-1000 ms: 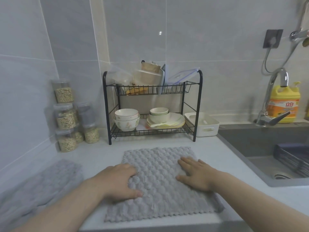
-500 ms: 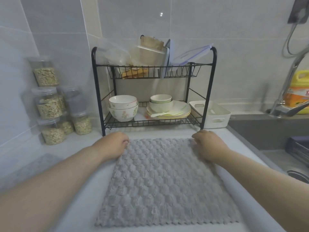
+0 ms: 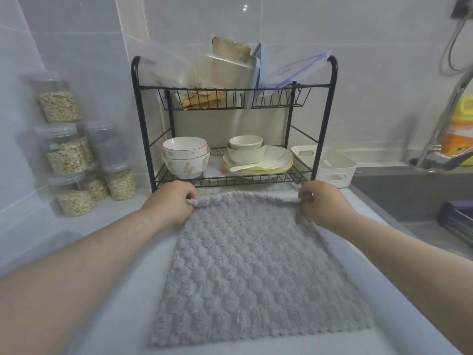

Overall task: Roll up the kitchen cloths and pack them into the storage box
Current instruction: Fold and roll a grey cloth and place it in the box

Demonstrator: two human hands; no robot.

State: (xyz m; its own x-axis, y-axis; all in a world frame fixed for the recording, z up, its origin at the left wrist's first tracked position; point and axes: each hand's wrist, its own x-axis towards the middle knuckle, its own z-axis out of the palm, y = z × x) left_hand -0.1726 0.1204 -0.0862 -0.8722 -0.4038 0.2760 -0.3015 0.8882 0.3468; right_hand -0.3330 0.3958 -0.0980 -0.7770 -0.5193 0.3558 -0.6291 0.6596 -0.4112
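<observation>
A grey bobbled kitchen cloth (image 3: 256,272) lies spread flat on the white counter (image 3: 122,303). My left hand (image 3: 170,201) pinches its far left corner, and my right hand (image 3: 322,203) pinches its far right corner. Both corners are lifted slightly off the counter, and the far edge sags between them. The white storage box (image 3: 330,165) stands empty beyond the cloth, to the right of the rack.
A black two-tier wire rack (image 3: 230,119) with bowls, plates and plastic containers stands just behind the cloth. Stacked jars of oats (image 3: 69,155) fill the left corner. The grey sink (image 3: 422,201) with its tap (image 3: 445,129) lies to the right.
My hands slid from the cloth's middle to its far corners and now pinch them, lifting the far edge. The view has moved closer to the rack.
</observation>
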